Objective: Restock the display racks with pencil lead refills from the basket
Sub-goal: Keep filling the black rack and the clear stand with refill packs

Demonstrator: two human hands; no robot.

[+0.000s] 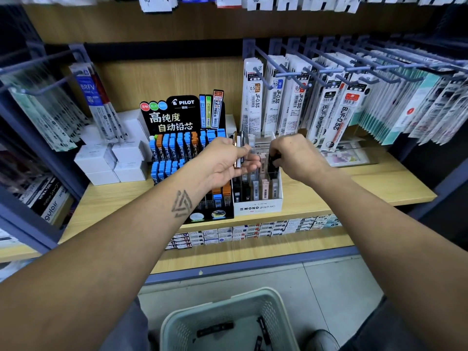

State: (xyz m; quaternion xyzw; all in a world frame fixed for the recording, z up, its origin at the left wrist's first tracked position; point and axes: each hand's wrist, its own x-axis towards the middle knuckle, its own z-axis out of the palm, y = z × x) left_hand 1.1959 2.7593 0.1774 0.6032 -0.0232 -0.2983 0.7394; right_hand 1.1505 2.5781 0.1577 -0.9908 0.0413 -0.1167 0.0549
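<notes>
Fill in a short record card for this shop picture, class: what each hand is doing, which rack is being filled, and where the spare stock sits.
left hand: left hand holds a few slim lead cases in its grip
right hand: right hand pinches a black lead case over the rack
rack being filled: white rack, beside the black rack
spare stock: basket on the floor, a few black cases left inside
surface: wooden shelf

Stacked plain white cardboard boxes point(111, 162) sit on the light wooden shelf point(367, 183), left of centre. Packaged pen refills in clear sleeves point(326, 107) hang from blue-grey metal pegs point(286, 69) above. A row of small flat white boxes point(253, 231) lines the lower shelf.
</notes>
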